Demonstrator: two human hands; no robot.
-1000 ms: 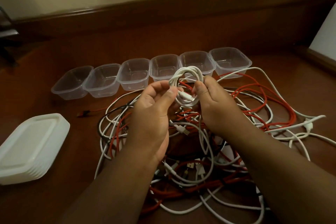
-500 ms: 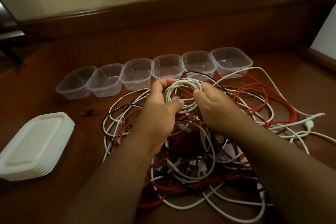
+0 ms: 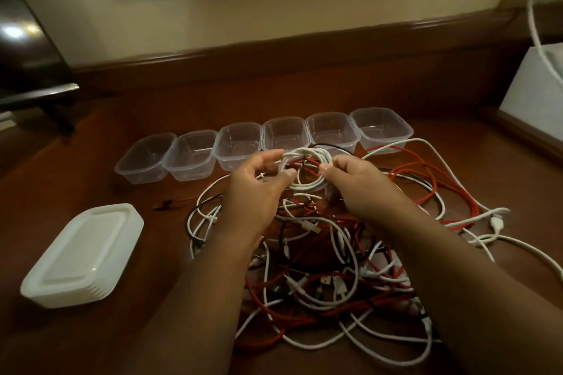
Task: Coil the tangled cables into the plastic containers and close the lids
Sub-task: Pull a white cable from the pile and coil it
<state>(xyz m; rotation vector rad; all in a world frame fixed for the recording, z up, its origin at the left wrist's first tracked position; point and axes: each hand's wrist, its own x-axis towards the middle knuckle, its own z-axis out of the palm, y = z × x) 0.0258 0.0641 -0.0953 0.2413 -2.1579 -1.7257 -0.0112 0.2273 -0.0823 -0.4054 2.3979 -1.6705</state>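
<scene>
White coil [image 3: 304,172] wound, held up over the tangle [image 3: 329,253], mid-tabletop.

Your left hand [image 3: 259,189] pinches the coil's left side, fingers partly spread; your right hand [image 3: 356,183] pinches its right side, fingers curled. Since a second ago the loops have drawn tighter and moved toward the far-edge row of containers [image 3: 285,137], all open, none filled. Likely next: drop it in. Lid stack [image 3: 82,256] waits near the left edge.
</scene>
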